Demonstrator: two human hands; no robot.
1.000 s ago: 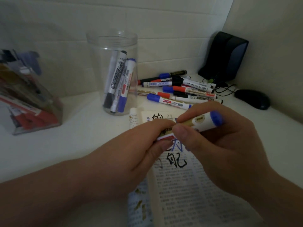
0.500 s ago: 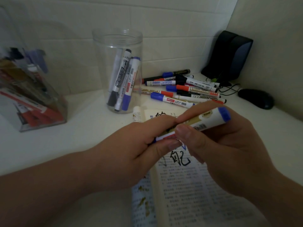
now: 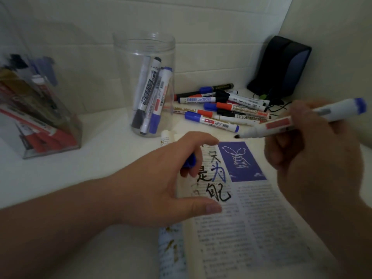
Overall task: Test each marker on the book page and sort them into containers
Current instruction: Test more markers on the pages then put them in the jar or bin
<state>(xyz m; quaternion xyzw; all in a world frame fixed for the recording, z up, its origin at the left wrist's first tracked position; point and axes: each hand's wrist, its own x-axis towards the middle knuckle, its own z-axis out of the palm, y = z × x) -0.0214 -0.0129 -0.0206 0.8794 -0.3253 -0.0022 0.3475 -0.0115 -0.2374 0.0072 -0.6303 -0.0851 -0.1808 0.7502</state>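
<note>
My right hand grips an uncapped white marker with a blue end; its dark tip points left above the open book. My left hand holds the marker's blue cap in its curled fingers over the book's left edge. The page carries large black and blue handwritten characters and a purple picture. A pile of several markers lies behind the book. A clear round jar holds three markers. A clear box at the left holds several more.
A black speaker stands in the back right corner with thin cables beside it. White tiled walls close the back and right. The white tabletop is bare between the box and the book.
The two hands have pulled apart: the cap came off into my left hand, and my right hand moved the marker up and to the right. The purple picture on the page is now uncovered.
</note>
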